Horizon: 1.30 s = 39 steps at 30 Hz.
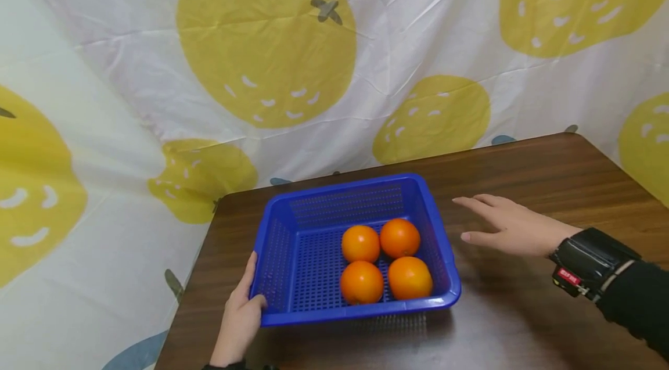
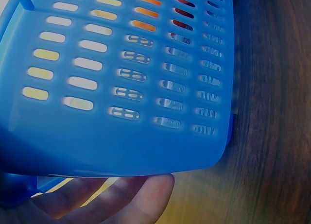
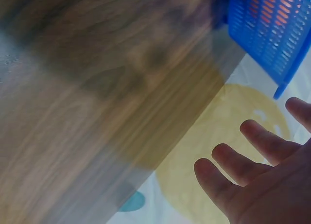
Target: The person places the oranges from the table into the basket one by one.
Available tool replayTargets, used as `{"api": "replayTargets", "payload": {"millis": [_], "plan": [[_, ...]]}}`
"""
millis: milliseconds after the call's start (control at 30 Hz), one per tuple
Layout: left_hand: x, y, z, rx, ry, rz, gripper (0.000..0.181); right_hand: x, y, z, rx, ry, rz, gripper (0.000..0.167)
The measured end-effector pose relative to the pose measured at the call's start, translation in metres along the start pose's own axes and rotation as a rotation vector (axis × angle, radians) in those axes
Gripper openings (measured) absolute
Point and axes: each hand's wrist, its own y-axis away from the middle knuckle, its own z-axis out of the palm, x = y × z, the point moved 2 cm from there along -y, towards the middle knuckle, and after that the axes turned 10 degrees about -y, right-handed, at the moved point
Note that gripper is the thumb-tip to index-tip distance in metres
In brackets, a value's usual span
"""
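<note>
A blue plastic basket (image 1: 334,313) with perforated walls is at the middle of the head view. Several oranges (image 1: 362,283) sit together in its right half. My left hand (image 1: 241,315) holds the rim on the left side, thumb over the edge; in the left wrist view its fingers (image 2: 150,197) lie by the rim beside the slotted wall. To the right of the basket, my right hand (image 1: 517,227) hovers with fingers extended, touching nothing. The right wrist view shows those fingers spread apart, with a gap between them and the basket (image 3: 265,51).
A dark brown wooden table (image 1: 528,323) lies under the basket and both hands. Behind and to the left hangs a white cloth (image 1: 418,15) printed with yellow fruit. A black band (image 1: 593,257) wraps the right wrist.
</note>
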Motion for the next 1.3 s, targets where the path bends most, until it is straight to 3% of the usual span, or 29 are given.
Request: {"api": "replayTargets", "payload": {"millis": [700, 1300], "plan": [[0.001, -0.001, 0.0, -0.012, 0.0, 0.002, 0.094, 0.06, 0.063, -0.008, 0.027, 0.024, 0.174, 0.075], [0.0, -0.002, 0.0, -0.02, 0.015, 0.005, 0.095, 0.088, 0.093, -0.005, 0.055, 0.047, 0.209, 0.075]]}}
